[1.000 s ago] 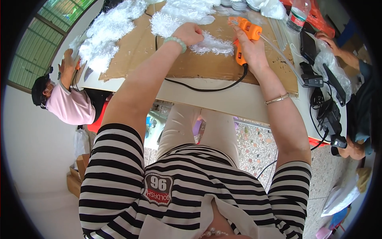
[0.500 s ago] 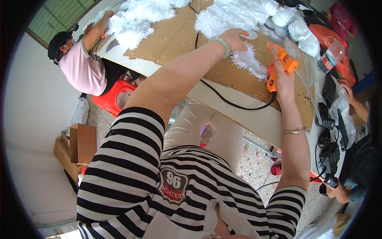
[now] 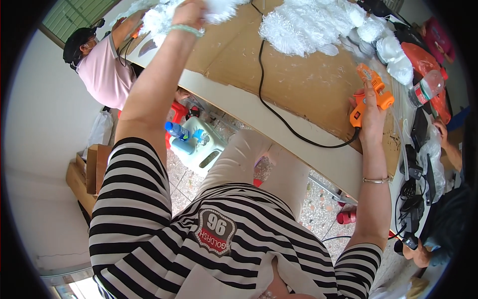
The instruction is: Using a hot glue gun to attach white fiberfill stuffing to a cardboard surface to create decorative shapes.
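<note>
In my right hand [image 3: 371,114] is an orange hot glue gun [image 3: 384,100], its nozzle end tilted up and away over the cardboard sheet [image 3: 308,84]. A black cord [image 3: 284,121] runs from its handle across the table. My left hand [image 3: 189,15] reaches to the far left, at the top edge of the view. Its fingers are closed on a white fringed piece [image 3: 220,11], which is blurred and partly cut off. Beside that hand lies a heap of white fringed pieces [image 3: 158,22]. Another white heap [image 3: 303,27] spreads over the far middle.
A plastic bottle [image 3: 427,88], a red bag [image 3: 416,57] and black power adapters [image 3: 413,204] line the right side. A co-worker in pink [image 3: 104,74] sits at the far left; another person's hand [image 3: 440,130] is at right. A pale green stool [image 3: 199,147] stands below the table edge.
My left hand has swung from the middle of the cardboard to the far left. The fringed piece has left its place near the glue gun. The gun stays in my right hand.
</note>
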Demonstrator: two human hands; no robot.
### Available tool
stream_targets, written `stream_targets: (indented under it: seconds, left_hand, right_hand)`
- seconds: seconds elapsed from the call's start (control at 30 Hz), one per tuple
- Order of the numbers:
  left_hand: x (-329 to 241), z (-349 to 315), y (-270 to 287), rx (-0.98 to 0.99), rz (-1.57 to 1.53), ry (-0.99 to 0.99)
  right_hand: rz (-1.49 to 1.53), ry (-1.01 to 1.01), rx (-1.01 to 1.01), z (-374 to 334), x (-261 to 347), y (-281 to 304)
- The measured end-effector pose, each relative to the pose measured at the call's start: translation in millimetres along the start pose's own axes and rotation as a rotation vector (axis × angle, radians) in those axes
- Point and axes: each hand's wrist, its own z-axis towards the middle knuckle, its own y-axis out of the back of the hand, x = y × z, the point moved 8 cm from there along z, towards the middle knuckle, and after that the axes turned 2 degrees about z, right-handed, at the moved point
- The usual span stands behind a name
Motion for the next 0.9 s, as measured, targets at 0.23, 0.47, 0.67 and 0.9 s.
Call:
stream_targets:
  seconds: [0.23,0.47,0.67,0.9]
  left_hand:
    - [-10.5,6.0,154.8,-0.706,0.018,-0.032]
    - [-45.7,-8.3,181.3,-0.588,1.093,-0.138]
    - [-17.6,-84.5,165.6,-0.549,0.27,-0.218]
    - [4.4,-202.3,5.2,0.039,-0.44,0.001]
  right_hand:
    - [-0.116,0.046,0.007,-2.5,-0.8,-0.1]
    - [-0.543,0.125,0.095,-15.0,7.2,-12.6]
    - [-1.106,0.69,0.187,-35.8,35.6,-57.2]
    - [-1.185,0.401,0.368,-31.4,21.2,-63.4]
